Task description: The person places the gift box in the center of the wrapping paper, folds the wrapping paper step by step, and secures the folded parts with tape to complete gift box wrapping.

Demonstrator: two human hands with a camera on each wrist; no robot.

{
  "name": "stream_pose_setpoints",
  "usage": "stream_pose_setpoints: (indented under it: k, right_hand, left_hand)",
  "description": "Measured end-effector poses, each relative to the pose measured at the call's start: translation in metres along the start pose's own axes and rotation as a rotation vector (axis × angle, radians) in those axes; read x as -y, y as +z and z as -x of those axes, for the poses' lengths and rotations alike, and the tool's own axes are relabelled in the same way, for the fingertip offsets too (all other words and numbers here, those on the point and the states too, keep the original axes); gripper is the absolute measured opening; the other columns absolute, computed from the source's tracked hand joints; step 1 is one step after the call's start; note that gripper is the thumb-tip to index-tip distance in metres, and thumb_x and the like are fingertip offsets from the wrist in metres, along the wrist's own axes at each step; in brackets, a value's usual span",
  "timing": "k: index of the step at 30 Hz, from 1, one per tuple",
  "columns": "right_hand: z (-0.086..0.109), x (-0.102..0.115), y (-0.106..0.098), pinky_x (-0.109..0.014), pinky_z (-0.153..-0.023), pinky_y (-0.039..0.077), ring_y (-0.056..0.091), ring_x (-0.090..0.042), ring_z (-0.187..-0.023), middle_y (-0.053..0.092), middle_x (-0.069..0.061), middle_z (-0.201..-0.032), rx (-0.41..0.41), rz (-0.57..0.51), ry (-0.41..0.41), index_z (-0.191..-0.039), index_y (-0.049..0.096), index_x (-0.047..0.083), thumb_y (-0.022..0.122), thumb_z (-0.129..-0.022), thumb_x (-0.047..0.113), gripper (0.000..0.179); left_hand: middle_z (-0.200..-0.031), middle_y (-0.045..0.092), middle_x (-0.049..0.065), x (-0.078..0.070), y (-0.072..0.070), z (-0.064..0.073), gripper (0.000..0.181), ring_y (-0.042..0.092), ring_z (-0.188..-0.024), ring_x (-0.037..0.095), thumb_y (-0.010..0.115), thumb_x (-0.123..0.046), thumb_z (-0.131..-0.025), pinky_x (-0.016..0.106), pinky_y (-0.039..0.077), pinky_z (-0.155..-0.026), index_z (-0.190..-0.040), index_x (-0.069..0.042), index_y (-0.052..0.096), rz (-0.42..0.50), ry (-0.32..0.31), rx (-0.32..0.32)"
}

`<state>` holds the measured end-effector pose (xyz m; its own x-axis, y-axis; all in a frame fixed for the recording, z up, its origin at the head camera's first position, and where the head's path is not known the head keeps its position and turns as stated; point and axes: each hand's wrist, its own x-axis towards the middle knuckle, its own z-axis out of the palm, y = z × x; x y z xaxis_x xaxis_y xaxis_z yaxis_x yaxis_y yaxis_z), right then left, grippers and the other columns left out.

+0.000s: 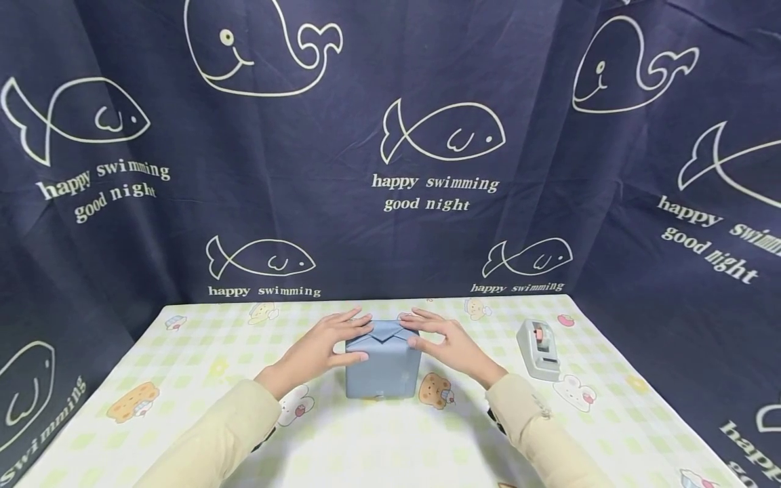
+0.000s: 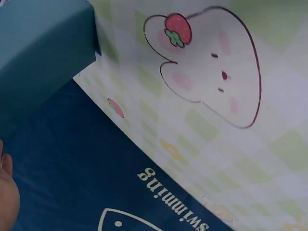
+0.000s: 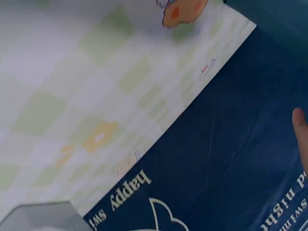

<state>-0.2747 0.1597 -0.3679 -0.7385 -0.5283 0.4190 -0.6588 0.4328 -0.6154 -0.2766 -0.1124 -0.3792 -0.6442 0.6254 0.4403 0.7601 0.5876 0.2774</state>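
Note:
A box wrapped in plain blue paper (image 1: 383, 371) stands upright on the table, its top paper folded into a pointed flap at the front edge. At its left, my left hand (image 1: 314, 349) rests extended fingers on the top folds, with the thumb lying across the front face. From the other side my right hand (image 1: 451, 344) touches the top folds with its fingers, its thumb near the front's upper right corner. The left wrist view shows part of the blue box (image 2: 43, 53) and a bit of hand; a strip of the box (image 3: 279, 24) appears in the right wrist view.
A grey tape dispenser (image 1: 539, 349) with a reddish roll core stands to the right of my right hand. The green-checked tablecloth (image 1: 213, 407) has printed cartoon figures. A dark blue curtain (image 1: 354, 217) hangs behind the table and at both sides.

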Motion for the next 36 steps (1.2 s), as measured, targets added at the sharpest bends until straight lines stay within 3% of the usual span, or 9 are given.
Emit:
stream_pose_setpoints:
  k: [7, 11, 17, 22, 28, 36]
  right_hand:
    - [0.000, -0.022, -0.001, -0.047, -0.106, 0.031, 0.035, -0.023, -0.134, 0.052, 0.007, -0.133, 0.041, 0.106, -0.048, -0.124, 0.059, 0.016, 0.066, -0.082, 0.035, 0.047]
    - [0.000, -0.022, -0.001, -0.048, -0.104, 0.033, 0.038, -0.027, -0.132, 0.053, 0.004, -0.132, 0.028, 0.165, -0.091, -0.124, 0.059, 0.013, 0.064, -0.084, 0.037, 0.047]
    - [0.001, -0.019, -0.001, -0.047, -0.100, 0.038, 0.043, -0.025, -0.128, 0.056, 0.000, -0.129, -0.027, 0.211, -0.105, -0.123, 0.059, 0.018, 0.064, -0.083, 0.038, 0.046]
    - [0.006, -0.022, -0.007, -0.047, -0.101, 0.037, 0.048, -0.028, -0.124, 0.055, -0.007, -0.130, -0.169, 0.195, -0.032, -0.123, 0.059, 0.016, 0.059, -0.088, 0.029, 0.037]
    - [0.018, -0.035, -0.027, -0.050, -0.099, 0.036, 0.050, -0.033, -0.116, 0.058, -0.014, -0.123, -0.351, 0.288, 0.122, -0.122, 0.056, 0.004, 0.055, -0.090, 0.015, 0.034]
    - [0.045, -0.057, -0.059, -0.056, -0.093, 0.034, 0.047, -0.043, -0.108, 0.055, -0.026, -0.120, -0.401, 0.430, 0.348, -0.119, 0.052, -0.005, 0.053, -0.085, 0.006, 0.035]
  left_hand:
    - [-0.140, 0.045, 0.001, -0.004, -0.001, 0.002, 0.053, 0.038, -0.132, 0.018, 0.056, -0.044, -0.087, 0.038, 0.021, -0.112, -0.132, -0.017, 0.051, -0.062, 0.034, 0.022]
    - [-0.140, 0.044, 0.003, -0.005, 0.000, 0.003, 0.049, 0.040, -0.131, 0.022, 0.056, -0.041, -0.088, 0.044, 0.023, -0.111, -0.133, -0.024, 0.050, -0.073, 0.059, -0.005]
    - [-0.139, 0.044, 0.007, -0.006, 0.002, 0.005, 0.044, 0.042, -0.129, 0.027, 0.057, -0.036, -0.089, 0.050, 0.027, -0.107, -0.131, -0.029, 0.050, -0.137, 0.122, -0.048]
    - [-0.138, 0.046, 0.007, -0.006, 0.004, 0.006, 0.041, 0.043, -0.128, 0.027, 0.058, -0.035, -0.088, 0.050, 0.030, -0.105, -0.128, -0.030, 0.054, -0.157, 0.135, -0.078]
    - [-0.144, 0.040, 0.004, -0.006, 0.008, 0.009, 0.039, 0.034, -0.134, 0.027, 0.057, -0.036, -0.089, 0.050, 0.029, -0.103, -0.127, -0.034, 0.054, -0.167, 0.099, -0.093]
    - [-0.152, 0.022, 0.002, -0.009, 0.008, 0.013, 0.039, 0.025, -0.138, 0.026, 0.054, -0.038, -0.090, 0.053, 0.024, -0.106, -0.129, -0.038, 0.050, -0.079, 0.011, -0.070]
